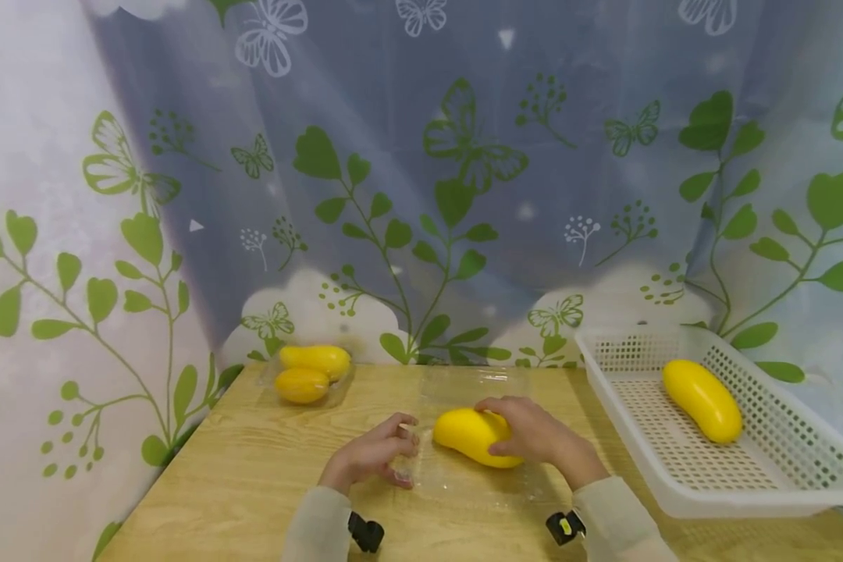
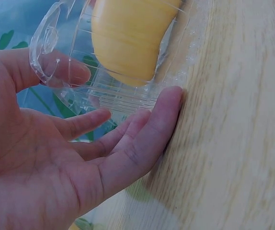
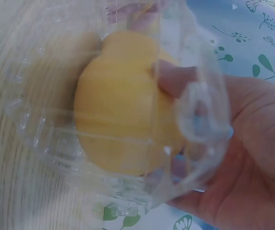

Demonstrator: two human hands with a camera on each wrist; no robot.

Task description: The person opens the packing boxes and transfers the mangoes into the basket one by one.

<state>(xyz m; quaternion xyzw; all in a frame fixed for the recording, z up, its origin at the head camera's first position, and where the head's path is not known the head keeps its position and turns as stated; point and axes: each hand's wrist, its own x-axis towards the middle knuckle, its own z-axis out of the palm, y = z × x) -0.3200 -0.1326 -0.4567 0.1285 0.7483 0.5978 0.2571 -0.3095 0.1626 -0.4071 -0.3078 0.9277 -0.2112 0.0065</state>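
Yellow mango (image 1: 474,437) sitting in open clear clamshell tray (image 1: 464,476), mid-table on wooden table (image 1: 253,484). Right hand (image 1: 534,433) curled over mango's far end, fingers wrapped round it. Left hand (image 1: 374,457) at tray's near-left edge, thumb and fingers pinching the thin plastic rim; from left wrist view, thumb (image 2: 65,72) behind the clear wall, remaining fingers relaxed against the wood.

Handling guess: mango smooth, rounded, fairly firm, probably toy-light or moderately heavy, hard to tell which; skin likely slippery, so best taken across the thick middle, not the tapered tip. Tray flimsy, crackly, flexes easily; rim or corner tab the only stiff spots to pinch.

Left of the tray, near table's back edge: second clamshell (image 1: 309,378), two mangoes inside, closed or not unclear. Right of the tray: white perforated basket (image 1: 801,468), one more mango (image 1: 702,400) lying in it. Behind the tray: leaf-and-butterfly curtain (image 1: 421,195).
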